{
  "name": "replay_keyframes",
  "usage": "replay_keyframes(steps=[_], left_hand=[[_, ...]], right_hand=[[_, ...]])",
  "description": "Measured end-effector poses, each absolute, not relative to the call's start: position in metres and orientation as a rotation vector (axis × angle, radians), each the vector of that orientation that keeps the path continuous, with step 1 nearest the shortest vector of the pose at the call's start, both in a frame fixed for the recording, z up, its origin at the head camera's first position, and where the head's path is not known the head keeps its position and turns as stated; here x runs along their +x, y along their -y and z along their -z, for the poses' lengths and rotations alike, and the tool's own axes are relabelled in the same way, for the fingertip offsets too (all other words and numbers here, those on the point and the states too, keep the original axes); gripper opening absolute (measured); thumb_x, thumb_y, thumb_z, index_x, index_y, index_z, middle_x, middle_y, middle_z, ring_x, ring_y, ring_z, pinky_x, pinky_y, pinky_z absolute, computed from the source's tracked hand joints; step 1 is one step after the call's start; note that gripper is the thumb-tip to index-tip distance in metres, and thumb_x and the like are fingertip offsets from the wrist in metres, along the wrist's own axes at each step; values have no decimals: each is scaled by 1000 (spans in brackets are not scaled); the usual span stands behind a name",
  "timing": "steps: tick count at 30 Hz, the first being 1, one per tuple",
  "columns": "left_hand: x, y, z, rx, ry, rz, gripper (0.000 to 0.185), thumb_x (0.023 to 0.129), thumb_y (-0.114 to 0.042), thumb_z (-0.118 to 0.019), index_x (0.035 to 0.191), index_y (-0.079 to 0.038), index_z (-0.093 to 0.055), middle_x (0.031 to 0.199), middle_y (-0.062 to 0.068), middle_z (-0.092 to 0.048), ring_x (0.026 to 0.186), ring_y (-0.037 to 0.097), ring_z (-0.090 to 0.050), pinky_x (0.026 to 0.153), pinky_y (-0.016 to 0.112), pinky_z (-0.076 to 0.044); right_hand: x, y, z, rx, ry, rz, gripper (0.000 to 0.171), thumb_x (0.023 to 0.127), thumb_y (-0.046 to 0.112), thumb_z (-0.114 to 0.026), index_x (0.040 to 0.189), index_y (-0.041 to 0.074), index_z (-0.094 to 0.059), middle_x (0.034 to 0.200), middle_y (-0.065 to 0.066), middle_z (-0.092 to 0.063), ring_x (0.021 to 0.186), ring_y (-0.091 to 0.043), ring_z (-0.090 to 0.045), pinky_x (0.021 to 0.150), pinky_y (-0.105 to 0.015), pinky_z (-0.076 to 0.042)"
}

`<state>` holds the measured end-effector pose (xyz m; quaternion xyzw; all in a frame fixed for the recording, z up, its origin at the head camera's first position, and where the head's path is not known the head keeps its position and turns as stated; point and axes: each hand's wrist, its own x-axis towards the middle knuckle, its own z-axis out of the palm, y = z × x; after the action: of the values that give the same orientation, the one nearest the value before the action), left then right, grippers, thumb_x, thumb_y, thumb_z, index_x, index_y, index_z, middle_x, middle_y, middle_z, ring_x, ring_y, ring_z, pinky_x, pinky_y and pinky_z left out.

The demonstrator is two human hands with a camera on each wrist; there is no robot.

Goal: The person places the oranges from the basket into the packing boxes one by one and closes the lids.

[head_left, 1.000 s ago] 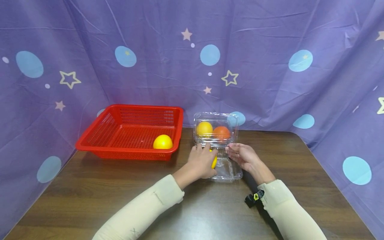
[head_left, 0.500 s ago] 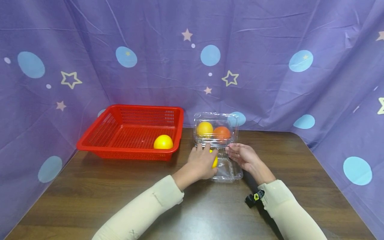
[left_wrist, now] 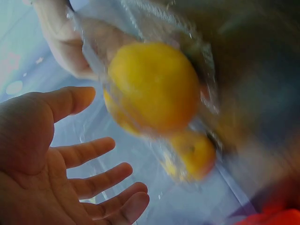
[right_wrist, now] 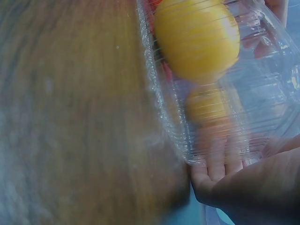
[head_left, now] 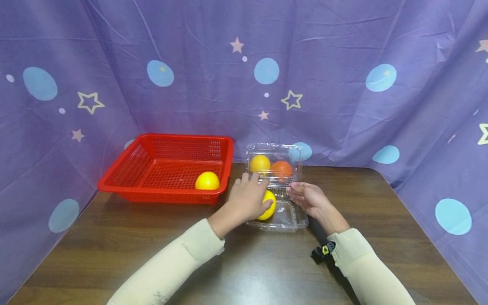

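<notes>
In the head view an opened clear plastic clamshell box (head_left: 284,216) lies on the table, one half flat and a clear panel upright behind. A round yellow fruit (head_left: 269,206), like an orange, sits in the left of the flat half. My left hand (head_left: 248,197) is beside it with fingers spread; the left wrist view shows a gap between hand (left_wrist: 70,154) and fruit (left_wrist: 154,89). My right hand (head_left: 310,199) touches the box's right side near the hinge with extended fingers, partly behind plastic in the right wrist view.
A yellow fruit (head_left: 260,164) and an orange-red fruit (head_left: 282,169) show through clear plastic at the back; whether they are in a separate box, I cannot tell. To the left stands a red basket (head_left: 164,190) holding another yellow fruit (head_left: 207,181). A purple curtain (head_left: 213,106) hangs behind.
My left hand has let go of the yellow fruit and drawn back up and to the left, fingers spread. The fruit stays in the box. My right hand stays in place.
</notes>
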<state>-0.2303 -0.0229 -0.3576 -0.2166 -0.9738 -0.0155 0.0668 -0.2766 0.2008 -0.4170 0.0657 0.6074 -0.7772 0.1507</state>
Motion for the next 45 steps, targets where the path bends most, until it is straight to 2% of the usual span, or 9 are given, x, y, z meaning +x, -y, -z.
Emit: replay_keyframes(steps=[9,16,26,31,35,39,45], left_hand=[[-236,48,345,-554,2868,36,60,91,-50,-69,139,-15,-61,128,12,-58,104,32,-51,84,44,-48],[-244,70,337,-493,2822,81,57,91,-46,-70,136,-12,-61,123,14,-58,101,34,-51,83,47,-49],[-260,112,336,-376,2820,84,40,102,-34,-54,132,-8,-62,123,20,-58,107,43,-54,85,54,-49],[-276,131,335,-308,2897,132,46,101,-33,-55,138,-6,-58,132,23,-54,114,46,-52,90,58,-49],[-287,142,336,-276,3000,202,55,97,-35,-61,144,-7,-54,139,24,-50,119,48,-50,91,60,-50],[-293,149,337,-265,3117,281,64,92,-37,-70,146,-8,-52,140,25,-49,122,49,-47,88,63,-51],[-301,156,338,-322,3235,349,68,87,-36,-75,146,-9,-54,140,24,-51,125,48,-47,96,62,-46]], right_hand=[[-278,-199,417,172,-1752,2226,11,105,7,-55,114,2,-56,100,-3,-75,100,-16,-71,113,-42,-41],[-277,-201,417,155,-1731,2240,11,105,6,-54,114,0,-56,98,-2,-75,100,-16,-71,115,-43,-39],[-277,-200,417,169,-1738,2234,11,105,6,-54,114,0,-56,97,-2,-75,99,-16,-71,116,-45,-38],[-277,-200,418,195,-1745,2230,9,105,7,-53,113,2,-57,94,0,-75,99,-17,-71,115,-44,-39],[-278,-200,419,204,-1736,2236,7,105,6,-53,110,4,-57,93,1,-75,99,-17,-71,114,-44,-40],[-278,-200,420,203,-1734,2242,7,105,7,-54,109,5,-58,95,0,-75,99,-17,-71,115,-44,-39],[-278,-199,418,203,-1732,2242,6,105,7,-55,107,7,-60,97,-1,-75,100,-17,-71,116,-45,-37]])
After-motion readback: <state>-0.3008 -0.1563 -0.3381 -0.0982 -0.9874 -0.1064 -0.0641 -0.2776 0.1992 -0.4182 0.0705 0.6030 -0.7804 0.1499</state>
